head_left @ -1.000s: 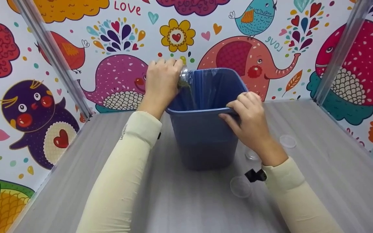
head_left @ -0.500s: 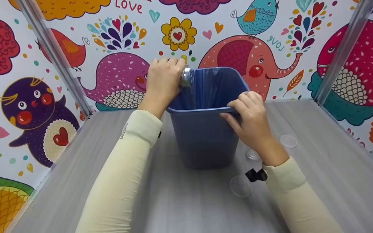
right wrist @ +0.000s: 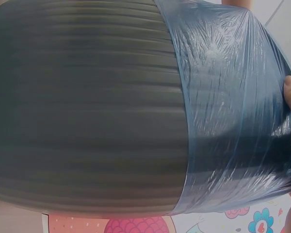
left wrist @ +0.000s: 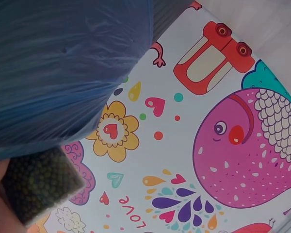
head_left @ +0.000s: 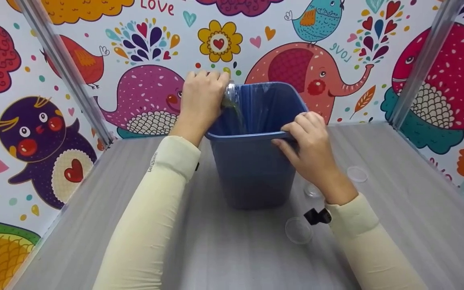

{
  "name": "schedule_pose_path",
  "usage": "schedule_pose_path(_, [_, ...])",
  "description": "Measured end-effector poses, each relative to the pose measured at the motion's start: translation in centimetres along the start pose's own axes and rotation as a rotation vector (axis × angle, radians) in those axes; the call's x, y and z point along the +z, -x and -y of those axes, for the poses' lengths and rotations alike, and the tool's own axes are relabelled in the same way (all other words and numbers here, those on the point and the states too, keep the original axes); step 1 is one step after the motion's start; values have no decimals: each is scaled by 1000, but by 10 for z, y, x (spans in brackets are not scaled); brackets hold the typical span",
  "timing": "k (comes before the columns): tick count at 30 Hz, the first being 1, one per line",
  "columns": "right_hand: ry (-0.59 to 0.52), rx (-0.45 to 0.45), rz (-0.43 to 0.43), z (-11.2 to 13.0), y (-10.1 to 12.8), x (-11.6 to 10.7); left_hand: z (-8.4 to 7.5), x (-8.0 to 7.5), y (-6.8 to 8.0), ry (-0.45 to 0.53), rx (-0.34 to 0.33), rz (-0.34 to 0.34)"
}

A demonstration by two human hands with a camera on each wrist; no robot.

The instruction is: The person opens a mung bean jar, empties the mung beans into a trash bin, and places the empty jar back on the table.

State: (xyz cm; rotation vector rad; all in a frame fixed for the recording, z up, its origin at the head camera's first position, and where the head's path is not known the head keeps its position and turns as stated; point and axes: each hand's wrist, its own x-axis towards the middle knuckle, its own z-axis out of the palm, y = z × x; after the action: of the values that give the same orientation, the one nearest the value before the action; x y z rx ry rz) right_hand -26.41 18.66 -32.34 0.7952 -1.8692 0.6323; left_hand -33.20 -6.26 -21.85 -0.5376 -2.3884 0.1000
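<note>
My left hand (head_left: 203,96) grips a clear plastic jar (head_left: 230,89) of small green beans, tilted over the left rim of a dark blue bin (head_left: 256,173). A stream of green beans (head_left: 237,112) falls from its mouth into the bin. Close up in the left wrist view, the jar (left wrist: 42,183) shows beans packed behind its clear wall. My right hand (head_left: 311,147) holds the near right corner of the bin's rim, thumb outside. A blue plastic liner bag (right wrist: 223,92) folds over the rim in the right wrist view. The bin's bottom inside is hidden.
Right of the bin, a clear round lid (head_left: 357,174) lies on the grey table (head_left: 224,253). Another clear round piece (head_left: 299,230) lies nearer me. A small clear container (head_left: 312,190) is partly hidden behind my right wrist. Patterned walls (head_left: 220,72) enclose the table's back and sides.
The bean stream thinned to almost nothing half a second ago and is fuller now. Both hands and the bin keep nearly the same places; the head view shifts slightly.
</note>
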Motion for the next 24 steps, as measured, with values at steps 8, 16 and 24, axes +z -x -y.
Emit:
schedule_pose_path(8, [-27, -4, -31, 0, 0, 2, 0, 1, 1, -20, -1, 6])
schedule_pose_path(16, [-25, 5, -15, 0, 0, 2, 1, 0, 2, -22, -7, 6])
schedule_pose_path(24, [-24, 1, -26, -1, 0, 2, 0, 0, 2, -34, 6, 10])
